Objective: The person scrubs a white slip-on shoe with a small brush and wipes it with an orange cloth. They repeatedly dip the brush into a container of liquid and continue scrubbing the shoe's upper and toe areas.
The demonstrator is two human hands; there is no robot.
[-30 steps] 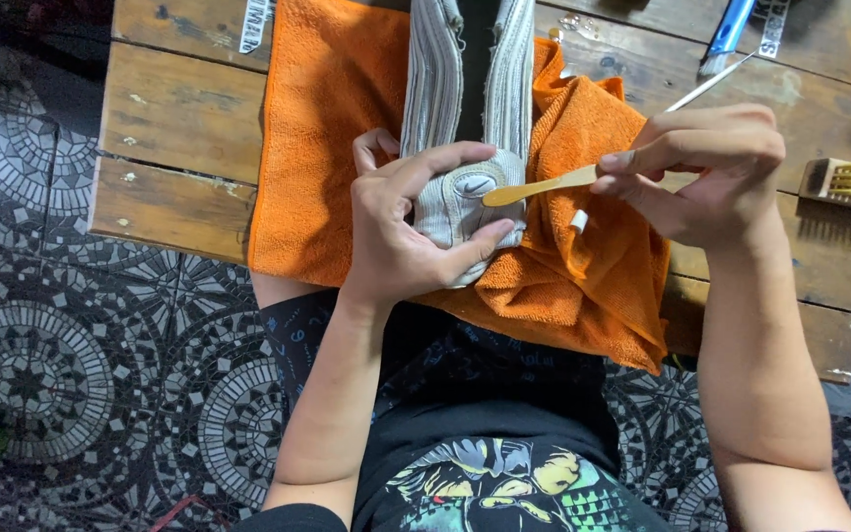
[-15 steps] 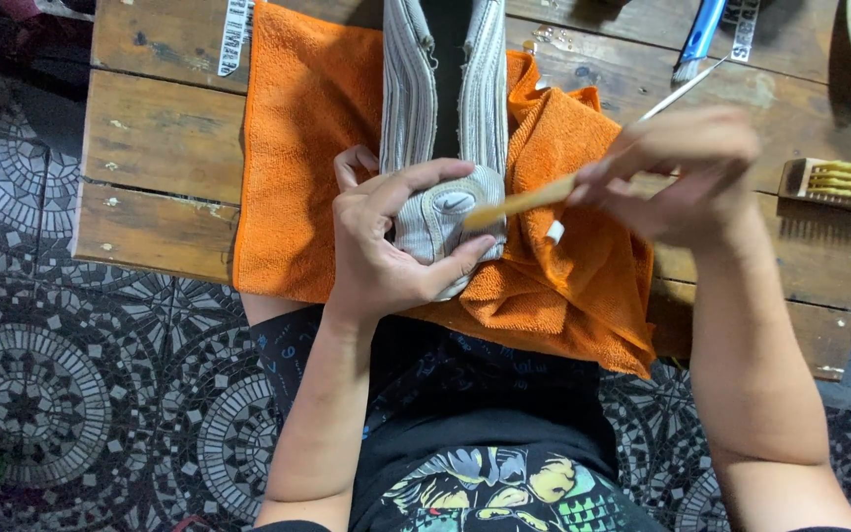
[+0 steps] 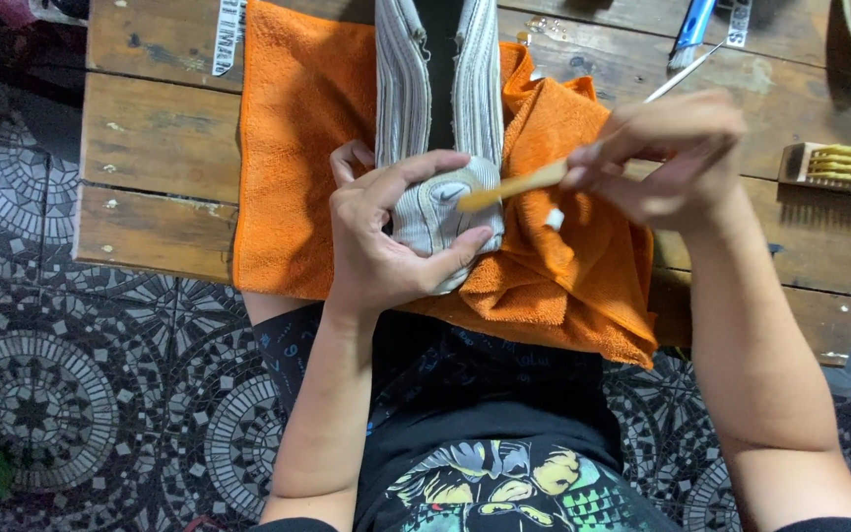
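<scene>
- Squarely in front of the person, a grey shoe lies on an orange towel spread over the wooden worktop, its heel at the near edge just above the lap.
- Its long axis runs straight away from the person: heel toward the body, the ribbed sides leading up and out of the top of the view, so the toe end is not seen.
- The left hand is the nearer one. It is closed around the heel from the left, thumb under the lower right of the heel cup, forefinger arched over the top.
- The right hand stands off to the right of the shoe, fingers pinched shut on the handle of a small wooden brush.
- That brush lies nearly crosswise to the shoe, tilted a little, its left tip touching the heel beside the oval patch, between the left forefinger and thumb.
- The right hand is a bit blurred, so the exact finger placement on the handle cannot be told.
- Well apart on the worktop: a yellow-bristled brush at the right, a blue-handled brush at the top.
</scene>
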